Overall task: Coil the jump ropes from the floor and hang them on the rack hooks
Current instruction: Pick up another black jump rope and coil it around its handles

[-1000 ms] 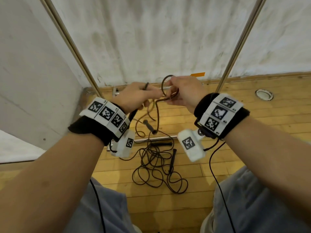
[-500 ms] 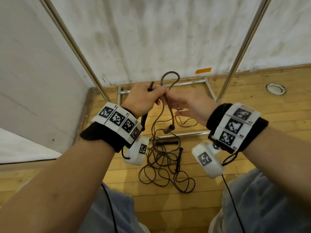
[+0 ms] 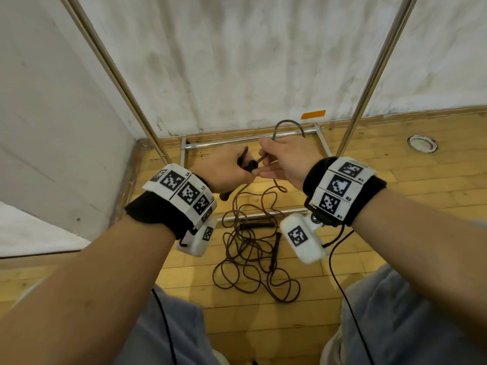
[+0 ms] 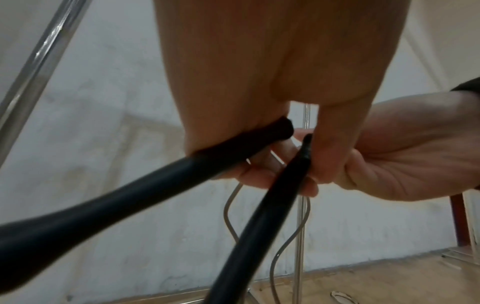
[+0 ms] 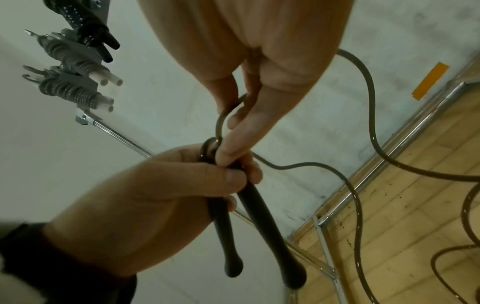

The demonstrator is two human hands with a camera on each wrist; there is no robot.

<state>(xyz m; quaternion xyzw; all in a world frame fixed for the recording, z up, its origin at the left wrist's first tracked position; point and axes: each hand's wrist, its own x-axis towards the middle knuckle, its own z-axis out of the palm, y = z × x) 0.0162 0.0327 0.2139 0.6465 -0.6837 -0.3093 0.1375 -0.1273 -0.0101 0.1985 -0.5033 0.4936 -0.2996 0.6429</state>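
From the head view, a wooden plank floor (image 3: 395, 185) meets a stained white wall (image 3: 250, 61), with the chrome poles of a rack (image 3: 369, 75) rising at either side. The left hand (image 3: 224, 172) and right hand (image 3: 284, 162) meet above a tangle of jump ropes (image 3: 253, 254) heaped on the floor. In the left wrist view, the left hand's fingers (image 4: 335, 144) curl round two black handles (image 4: 155, 189), whose butts slant down toward the camera. In the right wrist view, the right hand's thumb and fingers (image 5: 241, 131) pinch the cord (image 5: 369, 115) just above the handle tops; the handles point down, and the cord loops off toward the floor.
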